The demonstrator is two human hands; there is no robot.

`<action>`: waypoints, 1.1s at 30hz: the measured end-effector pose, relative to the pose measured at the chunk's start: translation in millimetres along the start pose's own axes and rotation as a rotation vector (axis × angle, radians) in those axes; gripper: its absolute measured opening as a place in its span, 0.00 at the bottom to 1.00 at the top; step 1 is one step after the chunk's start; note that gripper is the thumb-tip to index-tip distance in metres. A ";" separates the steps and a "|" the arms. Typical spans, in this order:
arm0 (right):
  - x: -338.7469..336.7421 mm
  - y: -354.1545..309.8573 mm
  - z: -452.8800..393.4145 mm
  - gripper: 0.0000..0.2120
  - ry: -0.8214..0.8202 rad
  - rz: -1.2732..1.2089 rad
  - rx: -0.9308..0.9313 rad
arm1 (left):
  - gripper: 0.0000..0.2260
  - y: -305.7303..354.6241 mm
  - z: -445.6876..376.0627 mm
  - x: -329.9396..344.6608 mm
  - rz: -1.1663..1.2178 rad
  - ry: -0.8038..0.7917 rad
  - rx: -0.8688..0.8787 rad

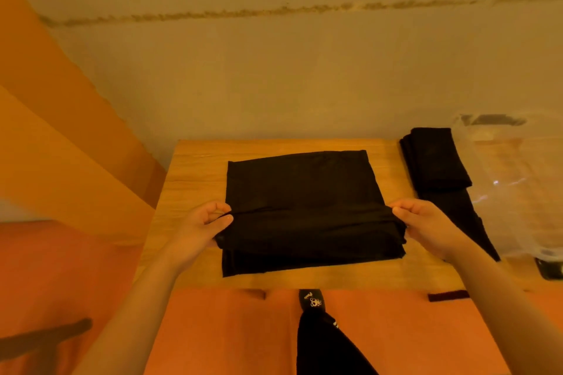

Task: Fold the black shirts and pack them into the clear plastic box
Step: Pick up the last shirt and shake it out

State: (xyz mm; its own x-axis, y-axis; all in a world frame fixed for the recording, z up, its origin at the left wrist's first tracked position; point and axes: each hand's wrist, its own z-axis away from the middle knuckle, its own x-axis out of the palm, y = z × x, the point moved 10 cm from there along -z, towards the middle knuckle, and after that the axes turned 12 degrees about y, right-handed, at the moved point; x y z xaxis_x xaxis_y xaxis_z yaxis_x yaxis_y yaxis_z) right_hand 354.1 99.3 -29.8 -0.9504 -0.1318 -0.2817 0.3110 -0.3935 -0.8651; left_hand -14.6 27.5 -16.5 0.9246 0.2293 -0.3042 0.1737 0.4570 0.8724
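Orange sloping panel (51, 119) seen at far left, beside the wooden table (195, 167). Left hand (201, 228) curled at the left edge of the black shirt (298, 186), cloth pinched between thumb and fingers. Shirt laid flat mid-table, its near portion lifted into a fold. Right hand (426, 225) likewise pinched on the shirt's right edge. Just beyond it, a folded stack of black shirts (432, 158) is set on the table's right side, touching the clear plastic box (511, 179) at far right. Box contents cannot be told. Dark garment (323, 341) hangs below the table's near edge.
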 end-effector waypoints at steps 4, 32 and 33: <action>-2.3 -0.1 30.0 0.16 0.082 -0.002 -0.046 | 0.10 1.7 29.1 1.6 -0.019 0.019 0.038; -18.9 62.1 141.0 0.07 0.079 0.280 -0.076 | 0.04 -66.1 139.1 16.5 -0.326 -0.300 0.103; -19.2 55.5 137.2 0.07 0.089 0.255 -0.070 | 0.05 -57.8 134.3 15.2 -0.319 -0.275 0.124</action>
State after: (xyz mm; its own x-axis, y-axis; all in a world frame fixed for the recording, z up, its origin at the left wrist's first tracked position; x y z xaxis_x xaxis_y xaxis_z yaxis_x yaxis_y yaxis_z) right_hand 390.0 -44.8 -15.5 -0.8392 -0.1370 -0.5263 0.5418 -0.2934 -0.7876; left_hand 35.0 -110.9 -20.2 0.8708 -0.1518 -0.4677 0.4895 0.3573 0.7955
